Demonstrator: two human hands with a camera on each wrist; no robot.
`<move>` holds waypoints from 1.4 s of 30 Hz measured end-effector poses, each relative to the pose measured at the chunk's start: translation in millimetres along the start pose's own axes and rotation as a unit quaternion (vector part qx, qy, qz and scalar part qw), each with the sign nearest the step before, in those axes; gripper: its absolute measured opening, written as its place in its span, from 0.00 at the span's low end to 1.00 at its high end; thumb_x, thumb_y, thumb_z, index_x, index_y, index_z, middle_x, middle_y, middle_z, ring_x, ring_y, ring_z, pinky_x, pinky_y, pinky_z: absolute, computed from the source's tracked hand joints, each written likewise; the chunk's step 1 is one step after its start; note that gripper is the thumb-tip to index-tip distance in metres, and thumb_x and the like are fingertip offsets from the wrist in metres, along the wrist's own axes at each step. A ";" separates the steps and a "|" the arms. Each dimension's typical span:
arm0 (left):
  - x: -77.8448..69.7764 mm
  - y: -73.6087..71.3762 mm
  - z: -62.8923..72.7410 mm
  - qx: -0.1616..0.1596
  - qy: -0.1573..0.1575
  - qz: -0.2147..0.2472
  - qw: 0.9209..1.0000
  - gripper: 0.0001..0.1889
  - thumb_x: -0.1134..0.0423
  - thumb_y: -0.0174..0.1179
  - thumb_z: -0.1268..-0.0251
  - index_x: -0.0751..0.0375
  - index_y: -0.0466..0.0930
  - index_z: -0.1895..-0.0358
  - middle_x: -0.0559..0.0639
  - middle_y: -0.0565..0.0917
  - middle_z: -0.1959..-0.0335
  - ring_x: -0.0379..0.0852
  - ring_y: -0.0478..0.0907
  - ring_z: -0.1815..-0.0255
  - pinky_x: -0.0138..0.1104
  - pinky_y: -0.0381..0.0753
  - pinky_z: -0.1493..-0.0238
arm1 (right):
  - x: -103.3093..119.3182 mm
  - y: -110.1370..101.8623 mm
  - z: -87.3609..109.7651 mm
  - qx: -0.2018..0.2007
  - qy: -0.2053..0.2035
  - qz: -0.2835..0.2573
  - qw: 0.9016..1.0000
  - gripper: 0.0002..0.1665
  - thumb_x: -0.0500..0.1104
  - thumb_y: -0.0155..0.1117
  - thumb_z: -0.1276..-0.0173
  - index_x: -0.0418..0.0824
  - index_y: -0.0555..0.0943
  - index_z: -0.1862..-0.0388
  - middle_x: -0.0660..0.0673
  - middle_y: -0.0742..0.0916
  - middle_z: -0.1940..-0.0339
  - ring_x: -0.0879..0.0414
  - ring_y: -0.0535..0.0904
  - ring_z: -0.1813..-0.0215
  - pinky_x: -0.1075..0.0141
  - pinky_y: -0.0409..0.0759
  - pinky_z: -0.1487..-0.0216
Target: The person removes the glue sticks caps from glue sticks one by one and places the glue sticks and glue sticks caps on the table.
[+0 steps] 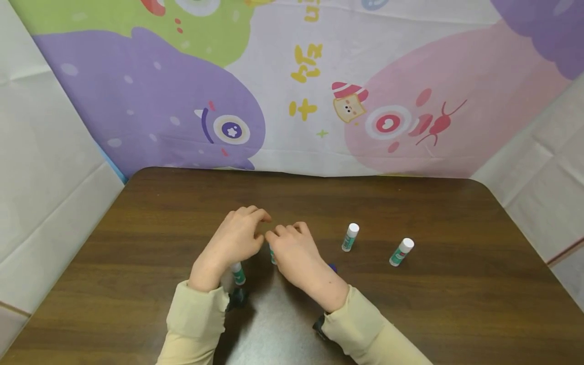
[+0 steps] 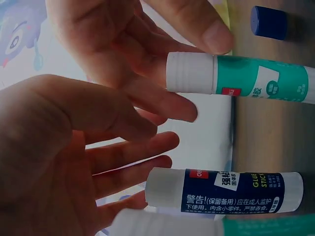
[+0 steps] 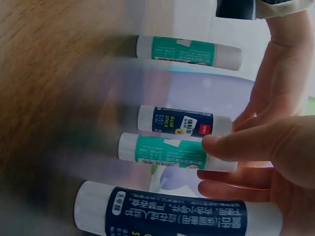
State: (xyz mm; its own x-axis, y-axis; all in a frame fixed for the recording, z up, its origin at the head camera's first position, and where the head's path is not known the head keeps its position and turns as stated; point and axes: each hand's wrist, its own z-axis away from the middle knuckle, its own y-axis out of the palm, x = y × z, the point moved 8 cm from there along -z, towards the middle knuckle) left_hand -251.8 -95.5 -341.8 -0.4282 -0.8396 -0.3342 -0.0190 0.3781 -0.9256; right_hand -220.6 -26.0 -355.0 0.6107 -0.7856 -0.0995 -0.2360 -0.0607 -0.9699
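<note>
My right hand [image 1: 296, 253] pinches the white cap of an upright green glue stick [image 2: 263, 78], thumb on one side and fingers on the other. Close by on the left, my left hand [image 1: 234, 238] hovers with loosely bent fingers and holds nothing. Its fingertips are near a navy glue stick [image 2: 231, 191], which stands beside the pinched one. Another green glue stick [image 1: 239, 274] stands under the left wrist. In the right wrist view, a larger-looking navy glue stick [image 3: 177, 211] stands in the foreground; the head view does not show it clearly.
Two green-and-white glue sticks stand to the right on the brown table [image 1: 456, 304], a nearer-middle glue stick [image 1: 350, 237] and a farther-right glue stick [image 1: 401, 252]. A small blue cylinder [image 2: 268, 22] is on the tabletop. A printed cloth [image 1: 292, 147] hangs behind the table.
</note>
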 end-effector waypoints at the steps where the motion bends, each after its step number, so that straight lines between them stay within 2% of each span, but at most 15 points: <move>1: -0.6 -0.1 0.1 -0.001 0.003 -0.001 1.000 0.16 0.70 0.58 0.52 0.60 0.78 0.56 0.51 0.80 0.60 0.51 0.74 0.61 0.46 0.70 0.51 | 0.1 0.8 -0.3 -0.001 0.000 0.005 1.000 0.17 0.43 0.72 0.52 0.47 0.80 0.61 0.53 0.81 0.69 0.57 0.78 0.65 0.58 0.69 0.51; 5: -3.6 -2.1 0.4 -0.015 0.019 -0.006 1.000 0.17 0.70 0.58 0.55 0.60 0.79 0.57 0.51 0.80 0.59 0.53 0.75 0.57 0.45 0.70 0.50 | 0.4 2.9 -1.0 -0.001 -0.003 0.024 1.000 0.19 0.43 0.74 0.56 0.48 0.80 0.62 0.54 0.81 0.70 0.58 0.78 0.66 0.57 0.67 0.48; 10: -7.2 -4.5 1.3 -0.019 0.030 0.001 0.999 0.17 0.70 0.59 0.55 0.60 0.79 0.57 0.50 0.80 0.58 0.53 0.74 0.54 0.46 0.68 0.47 | -3.3 -1.8 1.1 -0.024 -0.006 0.011 1.000 0.13 0.40 0.70 0.51 0.48 0.80 0.65 0.54 0.81 0.71 0.58 0.78 0.68 0.57 0.67 0.47; 15: -11.0 -6.8 1.8 -0.017 0.037 0.013 0.999 0.17 0.68 0.61 0.53 0.60 0.78 0.56 0.50 0.79 0.57 0.52 0.74 0.51 0.46 0.67 0.45 | -15.4 -16.1 8.6 -0.077 0.005 -0.045 0.996 0.10 0.37 0.68 0.47 0.45 0.79 0.66 0.52 0.81 0.71 0.57 0.79 0.64 0.56 0.69 0.47; 21: -18.4 -8.4 2.9 -0.009 0.040 0.042 0.998 0.17 0.65 0.63 0.50 0.57 0.78 0.54 0.46 0.79 0.55 0.49 0.74 0.51 0.43 0.70 0.47 | -37.3 -33.2 16.4 -0.114 0.046 -0.143 0.982 0.12 0.38 0.69 0.47 0.44 0.78 0.64 0.51 0.83 0.67 0.57 0.79 0.61 0.57 0.68 0.46; 25: -26.7 -12.5 4.2 -0.020 0.051 0.050 0.997 0.17 0.62 0.64 0.50 0.55 0.78 0.54 0.45 0.79 0.56 0.47 0.76 0.54 0.42 0.71 0.48 | -54.1 -38.4 21.4 -0.129 0.077 -0.239 0.959 0.12 0.39 0.69 0.47 0.45 0.79 0.63 0.52 0.84 0.66 0.57 0.79 0.60 0.57 0.69 0.46; 29: -34.7 -17.2 5.6 -0.039 0.066 0.054 0.996 0.16 0.61 0.65 0.50 0.54 0.78 0.55 0.43 0.79 0.59 0.43 0.76 0.61 0.40 0.72 0.53 | -69.8 -41.1 27.6 -0.148 0.100 -0.334 0.926 0.12 0.40 0.69 0.46 0.44 0.79 0.62 0.53 0.83 0.64 0.59 0.77 0.61 0.60 0.72 0.53; 37: -47.6 -28.6 8.0 -0.103 0.095 0.050 0.989 0.18 0.62 0.65 0.49 0.55 0.76 0.53 0.43 0.79 0.59 0.40 0.74 0.61 0.39 0.72 0.52 | -87.1 -41.3 34.8 -0.164 0.139 -0.439 0.872 0.12 0.45 0.67 0.43 0.48 0.78 0.60 0.54 0.83 0.64 0.62 0.77 0.60 0.65 0.74 0.64; 42: -54.2 -36.6 10.4 -0.147 0.109 0.056 0.982 0.17 0.64 0.66 0.49 0.55 0.75 0.55 0.44 0.78 0.60 0.39 0.73 0.64 0.35 0.74 0.58 | -90.1 -42.8 36.3 -0.175 0.141 -0.478 0.849 0.14 0.47 0.66 0.43 0.46 0.79 0.58 0.53 0.84 0.64 0.59 0.77 0.59 0.62 0.73 0.60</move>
State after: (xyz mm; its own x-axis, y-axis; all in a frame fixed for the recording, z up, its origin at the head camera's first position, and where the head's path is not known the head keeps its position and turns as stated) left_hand -218.5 -67.9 -291.7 -0.6247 -0.6957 -0.3547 -0.2072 0.5856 -0.7837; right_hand -238.1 69.8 -312.7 0.4558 -0.3870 0.8016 0.0267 -0.8942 -0.4469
